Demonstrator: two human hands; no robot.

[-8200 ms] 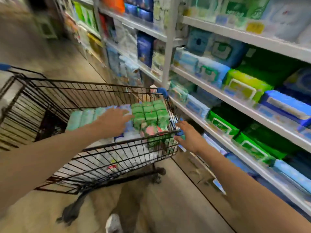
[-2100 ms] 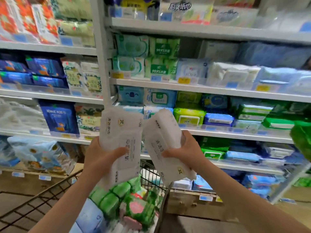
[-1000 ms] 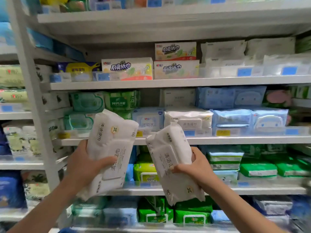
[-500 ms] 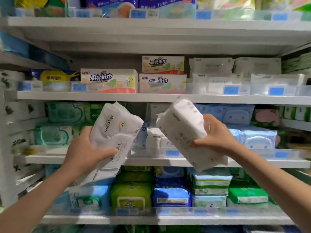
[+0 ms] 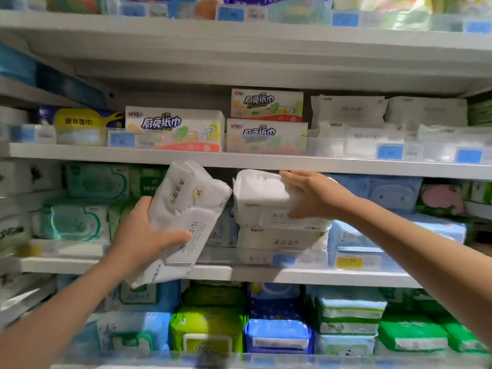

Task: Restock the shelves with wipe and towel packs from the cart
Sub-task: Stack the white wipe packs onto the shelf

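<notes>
L hand (image 5: 143, 237) grips a white soft plastic wipe pack (image 5: 187, 206): thumb across the front face, fingers wrapped behind. Pack is tilted, top end leaning right, held in the air in front of the white middle shelf (image 5: 266, 274) front edge. R hand (image 5: 318, 198) holds a second white wipe pack (image 5: 259, 194): fingers over its top, thumb curled on the front face, so it's pinched. That pack lies flat on a third white wipe pack (image 5: 279, 239), which sits at the middle shelf's front edge, approx mid-width. Second pack's top is just under the white upper shelf (image 5: 106, 154). First pack's upper corner is just beside the second pack's left end; contact: can't tell. Upper shelf front edge: white cardboard kitchen-tissue boxes (image 5: 175, 129) w/ blue lettering, one pair stacked. Pale blue packs (image 5: 386, 193) just right of the R hand. Below the middle shelf: lime green wipe pack (image 5: 207, 328) beside a dark blue wipe pack (image 5: 277, 334). Bkgd pkgs blurred, most labels unreadable
</notes>
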